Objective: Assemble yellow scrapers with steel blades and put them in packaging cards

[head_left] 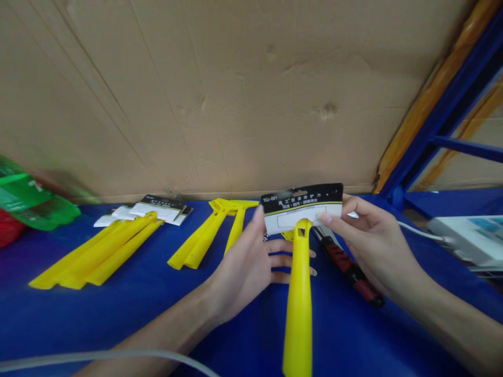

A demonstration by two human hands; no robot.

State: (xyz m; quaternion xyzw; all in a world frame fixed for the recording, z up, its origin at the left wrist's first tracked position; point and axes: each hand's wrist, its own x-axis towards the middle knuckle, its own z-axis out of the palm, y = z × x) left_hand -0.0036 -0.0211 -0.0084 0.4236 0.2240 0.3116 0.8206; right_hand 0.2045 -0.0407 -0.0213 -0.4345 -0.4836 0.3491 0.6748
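A yellow plastic scraper handle [299,293] points down toward me, with a black-and-white header card [302,201] marked TGJ-001 at its far end. At the card's left edge, my left hand [251,256] has its thumb in front and its fingers behind the card and handle. My right hand [365,235] pinches the card's right end between thumb and fingers. Just below the right hand lies a red-and-black screwdriver-like tool [346,264]; its tip is hidden behind the card. How the handle joins the card is partly covered.
Several yellow handles with cards [106,248] lie stacked at left. Uncarded yellow scraper handles [204,233] lie closer to my left hand. A green plastic package [35,201], a white box with a cable [471,238] and a blue metal frame [444,110] stand around the blue table [157,314].
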